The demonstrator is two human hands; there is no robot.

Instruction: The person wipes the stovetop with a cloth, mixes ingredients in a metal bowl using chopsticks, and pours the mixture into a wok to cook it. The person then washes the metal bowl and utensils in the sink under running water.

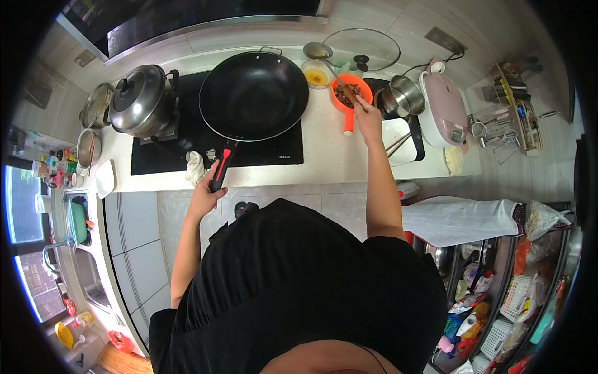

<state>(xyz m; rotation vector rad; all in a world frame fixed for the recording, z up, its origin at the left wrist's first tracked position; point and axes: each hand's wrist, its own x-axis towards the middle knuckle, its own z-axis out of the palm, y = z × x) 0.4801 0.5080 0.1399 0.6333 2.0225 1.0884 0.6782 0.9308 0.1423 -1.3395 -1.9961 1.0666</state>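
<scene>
My left hand (208, 190) is closed around the black and red handle of a wok (254, 96), which sits on the black stovetop and looks empty inside. My right hand (366, 118) grips the wooden handle of a metal ladle (317, 50). The ladle's shaft passes over an orange bowl (350, 80) with brown pieces of food (346, 93) in it, and its round head rests beyond, near a small bowl of yellow liquid (316, 75). A crumpled white cloth (195, 166) lies beside my left hand.
A lidded steel pot (142, 103) stands left of the wok. A glass lid (367, 48) leans at the back. Right of the orange bowl are a small saucepan (403, 95), a white dish (395, 138) with chopsticks and a pink rice cooker (443, 103).
</scene>
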